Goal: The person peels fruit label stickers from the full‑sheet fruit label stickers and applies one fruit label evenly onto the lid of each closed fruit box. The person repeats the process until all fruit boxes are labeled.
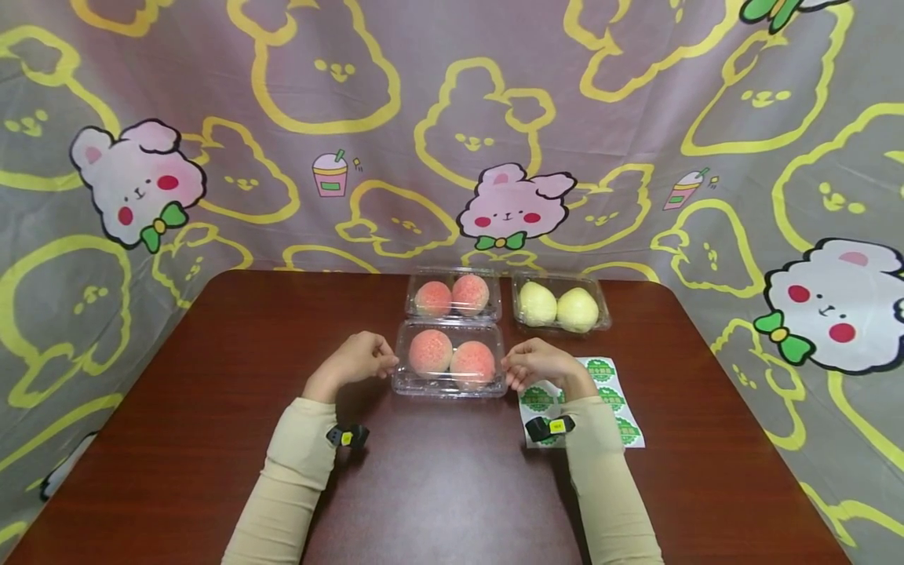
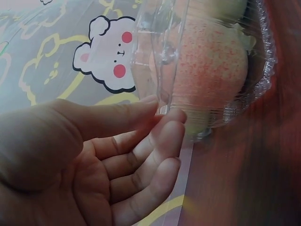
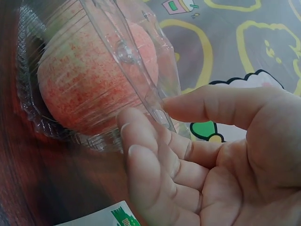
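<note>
A clear plastic clamshell box [image 1: 452, 390] with two pinkish-red peaches [image 1: 430, 353] in it lies in front of me on the table. My left hand [image 1: 353, 361] pinches its left side edge between thumb and fingertips. On the opposite edge, my right hand [image 1: 544, 365] has its thumb and forefinger at the rim in the same way. Close up in the left wrist view, the thumb [image 2: 136, 110] lies against the box's flange [image 2: 171, 61]. A round snap button [image 3: 126, 52] shows on the flange in the right wrist view, with a speckled peach [image 3: 94, 75] behind the plastic.
Right behind stands another clear box [image 1: 452, 318] with two peaches. A third box [image 1: 596, 323], holding two pale yellow fruits [image 1: 537, 304], is at the back right. A sheet of green round stickers [image 1: 610, 400] lies partly under my right forearm. A patterned curtain [image 1: 395, 157] surrounds the table [image 1: 176, 439].
</note>
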Motion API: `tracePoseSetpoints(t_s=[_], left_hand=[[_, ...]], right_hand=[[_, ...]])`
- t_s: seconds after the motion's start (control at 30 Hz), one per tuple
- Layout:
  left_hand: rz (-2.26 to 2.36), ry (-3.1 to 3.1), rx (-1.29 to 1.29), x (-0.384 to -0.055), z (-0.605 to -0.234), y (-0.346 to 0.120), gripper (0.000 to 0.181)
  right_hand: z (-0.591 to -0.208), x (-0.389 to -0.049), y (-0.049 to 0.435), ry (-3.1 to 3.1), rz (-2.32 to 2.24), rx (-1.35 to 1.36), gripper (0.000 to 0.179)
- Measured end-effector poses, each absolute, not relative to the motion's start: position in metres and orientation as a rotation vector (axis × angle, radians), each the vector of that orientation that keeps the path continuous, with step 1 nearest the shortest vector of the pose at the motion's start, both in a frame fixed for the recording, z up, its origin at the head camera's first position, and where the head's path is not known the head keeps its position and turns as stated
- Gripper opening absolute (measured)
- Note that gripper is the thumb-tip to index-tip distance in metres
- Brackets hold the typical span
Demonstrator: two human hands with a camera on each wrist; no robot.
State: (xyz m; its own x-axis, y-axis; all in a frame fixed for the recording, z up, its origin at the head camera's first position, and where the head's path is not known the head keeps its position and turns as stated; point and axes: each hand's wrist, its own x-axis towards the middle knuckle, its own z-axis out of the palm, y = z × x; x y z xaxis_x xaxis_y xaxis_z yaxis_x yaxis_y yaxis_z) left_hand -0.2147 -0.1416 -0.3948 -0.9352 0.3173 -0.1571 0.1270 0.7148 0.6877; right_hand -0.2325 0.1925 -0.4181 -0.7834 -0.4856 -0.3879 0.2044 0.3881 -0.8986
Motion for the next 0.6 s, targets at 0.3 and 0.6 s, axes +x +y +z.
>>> tracePoseSetpoints(t_s=[0.3,0.6], left_hand=[[1.057,2.648,0.354,-0.215,-0.394,-0.144,0.016],[1.066,2.666,0.344,-0.218,-0.396,-0.148,0.016]], right_hand=[[-0.416,-0.233,0.198,2.113,-1.398,-0.23,0.033],[-0.405,-0.231,0.219,2.32,-1.357,-0.108,0.039]])
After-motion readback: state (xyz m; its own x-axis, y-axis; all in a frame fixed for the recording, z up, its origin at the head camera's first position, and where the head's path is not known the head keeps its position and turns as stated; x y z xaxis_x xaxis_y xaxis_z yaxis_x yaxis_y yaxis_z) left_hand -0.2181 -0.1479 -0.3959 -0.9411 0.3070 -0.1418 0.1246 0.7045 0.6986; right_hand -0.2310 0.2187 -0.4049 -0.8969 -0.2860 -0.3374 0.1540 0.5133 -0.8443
